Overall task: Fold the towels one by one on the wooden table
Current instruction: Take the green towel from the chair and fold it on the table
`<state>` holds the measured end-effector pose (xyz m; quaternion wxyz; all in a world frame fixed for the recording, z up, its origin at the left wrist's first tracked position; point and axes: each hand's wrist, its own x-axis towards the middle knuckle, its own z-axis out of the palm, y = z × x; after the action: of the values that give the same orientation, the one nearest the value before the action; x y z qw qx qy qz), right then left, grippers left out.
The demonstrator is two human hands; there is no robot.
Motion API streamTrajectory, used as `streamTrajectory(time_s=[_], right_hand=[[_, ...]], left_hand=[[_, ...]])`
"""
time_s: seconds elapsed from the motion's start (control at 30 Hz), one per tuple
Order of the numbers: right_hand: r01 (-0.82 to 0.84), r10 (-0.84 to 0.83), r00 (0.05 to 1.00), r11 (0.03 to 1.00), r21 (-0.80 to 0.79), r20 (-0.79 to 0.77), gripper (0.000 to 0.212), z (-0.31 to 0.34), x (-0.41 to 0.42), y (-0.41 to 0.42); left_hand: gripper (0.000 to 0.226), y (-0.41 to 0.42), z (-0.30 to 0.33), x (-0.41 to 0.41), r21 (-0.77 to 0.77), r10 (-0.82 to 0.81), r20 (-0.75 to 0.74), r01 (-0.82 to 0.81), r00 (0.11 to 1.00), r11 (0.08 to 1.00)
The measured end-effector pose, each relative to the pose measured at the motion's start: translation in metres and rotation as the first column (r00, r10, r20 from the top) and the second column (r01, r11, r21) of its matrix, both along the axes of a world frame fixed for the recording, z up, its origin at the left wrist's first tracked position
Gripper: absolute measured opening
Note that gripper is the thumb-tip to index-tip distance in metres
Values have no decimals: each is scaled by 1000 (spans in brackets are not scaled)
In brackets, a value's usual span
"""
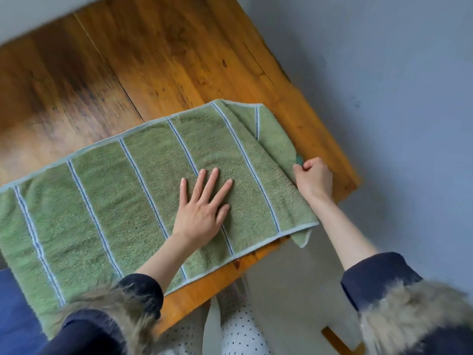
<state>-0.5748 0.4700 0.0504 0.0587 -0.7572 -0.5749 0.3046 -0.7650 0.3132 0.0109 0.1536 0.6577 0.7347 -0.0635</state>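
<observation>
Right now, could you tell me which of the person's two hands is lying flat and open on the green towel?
The left hand: it rests palm down with fingers spread on the green towel. The right hand is closed in a fist, pinching the towel's edge.

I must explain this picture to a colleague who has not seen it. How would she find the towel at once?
Find the wooden table that fills the upper part of the view. The towel lies spread across its near edge, under the flat left hand. It is green with thin pale stripes, and the right hand pinches its folded end.

My worktop (158, 62) is worn brown wooden planks; directly on it lies one green striped towel (122, 190), its corner hanging past the near edge.
</observation>
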Motion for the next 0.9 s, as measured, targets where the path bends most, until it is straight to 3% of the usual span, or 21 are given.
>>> streamTrajectory(time_s=[0.17,0.3,0.43,0.57,0.67,0.77,0.83,0.9], right_hand=[[55,-31,995,966,253,-96,19,10,2,54],[-77,75,997,977,201,16,29,7,14,62],[-100,88,993,983,154,83,28,-3,36,49],[-123,139,990,954,274,-39,22,-4,47,41],[-240,295,951,891,386,-90,25,4,38,29],[-300,388,916,833,465,-104,22,13,27,18],[-326,434,893,801,501,-114,19,16,22,13],[-335,454,883,788,516,-121,16,19,22,8]], left_hand=[[55,1,1,1,-33,2,-3,-2,1000,999],[57,2,5,1,-44,4,26,-2,1000,999],[50,10,19,4,58,48,125,-56,991,997],[24,41,33,12,195,150,148,-177,978,965],[30,86,50,27,238,169,242,-227,956,944],[54,136,66,46,290,-32,270,-50,962,956],[71,163,75,59,295,-227,203,161,952,942],[73,180,78,69,263,-395,137,351,909,899]])
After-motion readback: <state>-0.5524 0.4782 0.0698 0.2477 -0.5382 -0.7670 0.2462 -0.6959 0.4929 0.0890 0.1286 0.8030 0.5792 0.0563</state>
